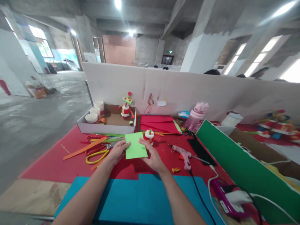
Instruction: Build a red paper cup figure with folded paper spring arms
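A light green sheet of paper (136, 149) is held up over the red table covering, between both hands. My left hand (119, 150) pinches its left edge, thumb on the front. On its right edge my right hand (152, 154) is closed, with fingers across the front and the thumb near the lower corner. Just behind the sheet stands a white paper cup (149, 135) with coiled paper strips on it, partly hidden. Scissors with yellow handles (97, 157) lie left of my left hand. To the right of my right hand rests a pink glue gun (184, 155).
At the back left, a cardboard box (106, 128) holds white cups and a paper-cup figure (126, 110). Red paper (157, 122) lies behind the sheet. A dark phone (201, 151), a green panel (234, 162) and a purple power strip (231, 200) with cables line the right. Orange strips (85, 148) lie left.
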### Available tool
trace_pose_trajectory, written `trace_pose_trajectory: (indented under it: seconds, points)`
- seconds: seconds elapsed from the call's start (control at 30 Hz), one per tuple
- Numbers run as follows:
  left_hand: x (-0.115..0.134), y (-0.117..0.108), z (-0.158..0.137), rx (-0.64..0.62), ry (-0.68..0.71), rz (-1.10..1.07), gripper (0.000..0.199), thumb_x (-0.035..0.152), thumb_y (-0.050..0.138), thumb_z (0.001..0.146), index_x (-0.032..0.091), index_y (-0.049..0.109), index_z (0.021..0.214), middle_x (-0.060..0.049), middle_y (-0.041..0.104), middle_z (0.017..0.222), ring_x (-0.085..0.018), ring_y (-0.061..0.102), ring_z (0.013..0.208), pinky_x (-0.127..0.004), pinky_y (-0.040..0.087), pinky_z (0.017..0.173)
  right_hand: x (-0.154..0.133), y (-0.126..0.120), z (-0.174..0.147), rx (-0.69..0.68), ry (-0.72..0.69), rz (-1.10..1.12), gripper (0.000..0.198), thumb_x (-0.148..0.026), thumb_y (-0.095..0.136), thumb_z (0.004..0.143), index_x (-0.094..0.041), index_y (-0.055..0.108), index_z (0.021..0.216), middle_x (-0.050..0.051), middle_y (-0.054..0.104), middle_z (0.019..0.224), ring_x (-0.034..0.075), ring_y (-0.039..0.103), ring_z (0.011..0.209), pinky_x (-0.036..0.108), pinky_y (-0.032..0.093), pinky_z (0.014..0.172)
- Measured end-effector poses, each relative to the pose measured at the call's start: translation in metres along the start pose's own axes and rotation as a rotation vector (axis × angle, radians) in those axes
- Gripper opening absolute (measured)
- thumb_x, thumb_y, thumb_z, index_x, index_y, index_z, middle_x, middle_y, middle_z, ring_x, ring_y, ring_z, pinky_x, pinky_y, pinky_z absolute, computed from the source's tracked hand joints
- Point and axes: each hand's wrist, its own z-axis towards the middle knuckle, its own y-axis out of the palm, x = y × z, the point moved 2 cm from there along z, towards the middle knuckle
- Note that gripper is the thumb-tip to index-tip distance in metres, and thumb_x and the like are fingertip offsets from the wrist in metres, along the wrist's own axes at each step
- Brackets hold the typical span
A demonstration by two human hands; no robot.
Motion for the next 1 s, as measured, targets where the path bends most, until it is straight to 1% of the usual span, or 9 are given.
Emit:
trace_pose_trajectory:
  seconds: [0.07,0.13,0.27,0.43,0.53,0.73,0.83,0.9,1.0]
  points:
    - [-0.003,0.003,-0.001,-0.047,-0.025,0.047,0.035,0.034,0.078,0.071,0.010,0.071,0.094,-0.008,0.073,0.074,-0.012,0.061,0.053,-0.021,0.046,0.052,-0.003,0.006,0.000,-0.079,-0.023,-0.047,0.036,-0.035,0.070,0.080,-0.027,0.067,0.115,0.007,0.067,0.118,0.023,0.061,0.110,0.038,0.045,0.098]
    - [-0.006,0.004,-0.002,-0.055,-0.047,0.069,0.034,0.037,0.078,0.071,0.010,0.071,0.090,-0.006,0.072,0.070,-0.010,0.059,0.050,-0.020,0.043,0.049,-0.005,0.010,0.001,-0.120,-0.032,-0.065,0.025,-0.039,0.067,0.083,-0.027,0.072,0.105,0.006,0.072,0.107,0.023,0.066,0.102,0.039,0.048,0.094]
    - [-0.007,0.004,-0.001,0.034,-0.048,0.019,0.036,0.041,0.077,0.071,0.014,0.069,0.093,-0.005,0.073,0.075,-0.014,0.064,0.058,-0.023,0.049,0.055,-0.009,0.013,0.000,-0.132,-0.075,-0.099,0.027,-0.041,0.071,0.079,-0.029,0.073,0.104,0.006,0.072,0.109,0.023,0.066,0.103,0.040,0.048,0.095]
    - [-0.007,0.008,0.000,0.177,0.020,-0.023,0.036,0.043,0.077,0.071,0.016,0.067,0.093,-0.003,0.073,0.078,-0.015,0.066,0.062,-0.023,0.050,0.053,-0.003,0.014,-0.001,-0.073,-0.056,-0.116,0.025,-0.040,0.073,0.078,-0.030,0.074,0.101,0.006,0.072,0.111,0.023,0.066,0.105,0.038,0.048,0.096]
    - [-0.007,0.011,-0.001,0.204,0.005,-0.065,0.034,0.040,0.077,0.071,0.017,0.066,0.093,-0.002,0.073,0.077,-0.015,0.066,0.061,-0.022,0.049,0.052,0.001,0.012,0.000,-0.017,-0.018,-0.086,0.019,-0.040,0.069,0.082,-0.030,0.076,0.097,0.006,0.073,0.107,0.022,0.068,0.100,0.037,0.049,0.093]
    - [-0.007,0.011,0.002,0.153,0.054,-0.170,0.023,0.030,0.073,0.077,0.016,0.066,0.093,-0.005,0.073,0.087,-0.014,0.068,0.068,-0.021,0.052,0.060,0.005,0.010,0.000,0.032,0.048,-0.069,0.022,-0.042,0.060,0.087,-0.029,0.077,0.092,0.005,0.074,0.105,0.023,0.068,0.098,0.037,0.050,0.089]
    - [-0.011,0.011,0.004,0.098,0.047,-0.155,0.023,0.032,0.072,0.078,0.016,0.067,0.094,-0.006,0.073,0.087,-0.015,0.068,0.072,-0.022,0.053,0.062,0.014,0.011,0.001,0.137,0.133,-0.016,0.028,-0.047,0.062,0.083,-0.025,0.077,0.077,0.004,0.076,0.088,0.021,0.067,0.081,0.033,0.051,0.076]
    - [-0.014,0.013,0.003,0.051,0.018,-0.132,0.027,0.033,0.072,0.078,0.015,0.068,0.097,-0.007,0.074,0.088,-0.018,0.069,0.078,-0.024,0.053,0.068,0.023,0.010,0.002,0.227,0.207,0.046,0.033,-0.051,0.064,0.080,-0.022,0.075,0.070,0.001,0.072,0.072,0.019,0.062,0.069,0.030,0.048,0.068]
    - [-0.014,0.018,-0.001,-0.029,0.004,-0.092,0.036,0.040,0.069,0.080,0.013,0.069,0.105,-0.011,0.074,0.096,-0.023,0.069,0.087,-0.029,0.053,0.076,0.032,0.009,0.002,0.296,0.292,0.125,0.040,-0.056,0.067,0.074,-0.018,0.071,0.065,-0.001,0.065,0.062,0.015,0.055,0.062,0.026,0.044,0.062]
